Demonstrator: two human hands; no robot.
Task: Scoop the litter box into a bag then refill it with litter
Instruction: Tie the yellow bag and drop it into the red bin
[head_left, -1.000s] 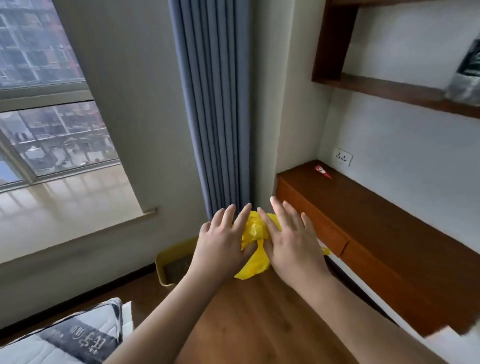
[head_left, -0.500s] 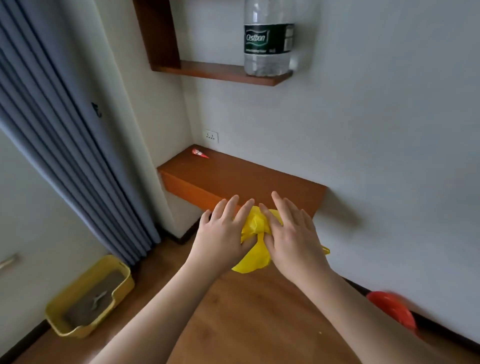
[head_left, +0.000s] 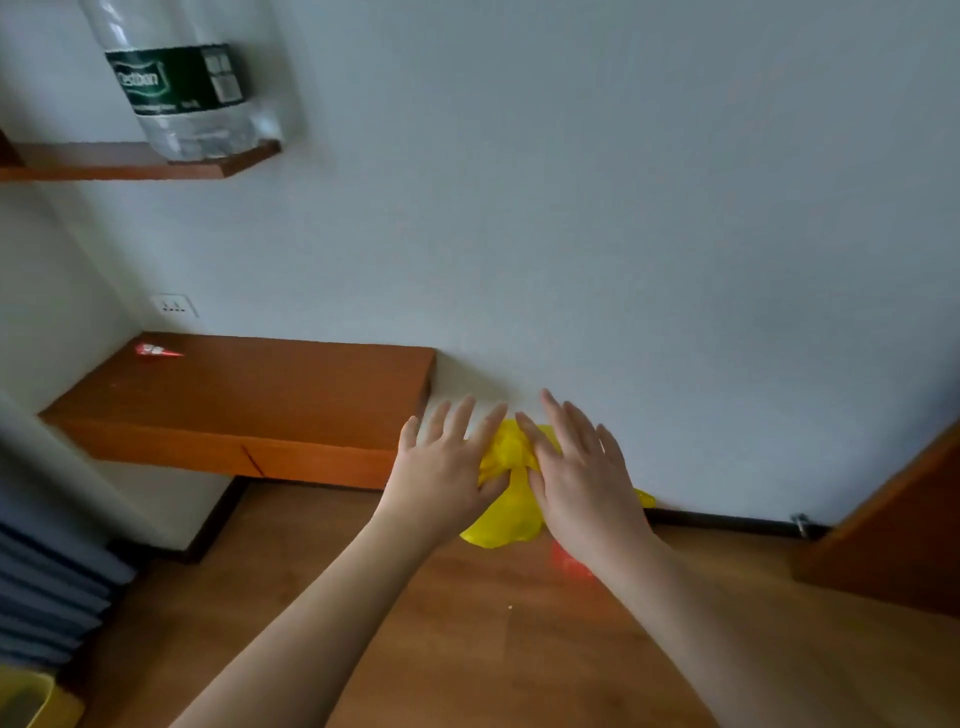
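view swung right since earlier frame: litter box (head_left: 31, 701) now at corner; left hand (head_left: 441, 470), right hand (head_left: 582, 478) still pinching yellow bag (head_left: 506, 488), fingers splayed.

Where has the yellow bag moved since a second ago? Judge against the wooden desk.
Yes, rightward: the yellow bag, held between left hand and right hand, went from the wooden desk's left end to its right end.

Open floor (head_left: 467, 649) lay below the arms, free of clutter save a blurred red thing (head_left: 570, 564) by the right wrist. The wall (head_left: 623, 234) closed off the front. A wooden counter (head_left: 249, 395) jutted out on the left, just beside the left hand (head_left: 441, 467). A door (head_left: 904, 540) blocked the right side.
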